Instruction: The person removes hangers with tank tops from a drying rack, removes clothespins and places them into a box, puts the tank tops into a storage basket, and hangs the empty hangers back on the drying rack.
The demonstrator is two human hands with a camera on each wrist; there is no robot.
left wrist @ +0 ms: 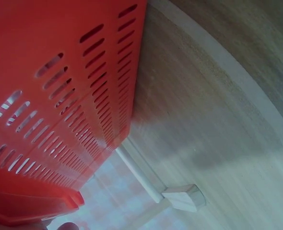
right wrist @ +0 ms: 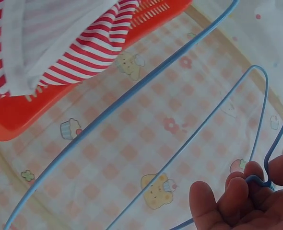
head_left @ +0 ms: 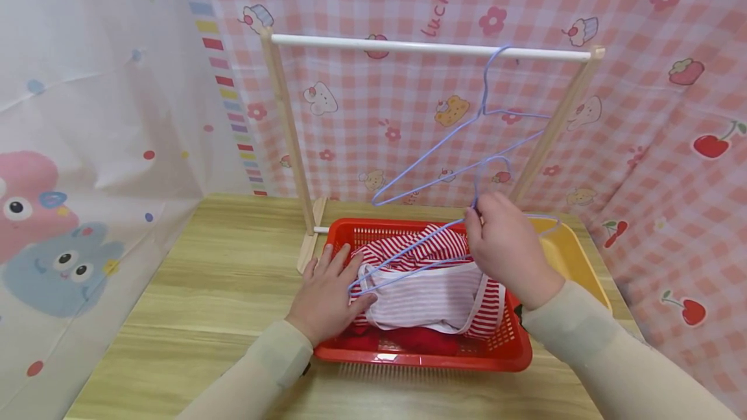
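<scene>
My right hand (head_left: 510,242) pinches a blue wire hanger (right wrist: 146,79) at its neck, below the hook, over the right part of a red plastic basket (head_left: 420,360). The hanger slants down to the left, and its left corner reaches my left hand (head_left: 329,290). That hand lies with its fingers spread over the basket's left rim and the edge of a red-and-white striped garment (head_left: 426,303). The garment lies in the basket, its pale inner side partly showing. Red cloth (head_left: 428,341) shows beneath it. The left wrist view shows mostly the basket's slotted outer wall (left wrist: 103,72).
Behind the basket stands a wooden rack (head_left: 288,128) with a white rod (head_left: 373,45). Another blue hanger (head_left: 428,155) hangs from the rod's right half. A yellow tray (head_left: 574,261) sits to the right of the basket on the wood-grain table (head_left: 192,316). Patterned cloth walls enclose the table.
</scene>
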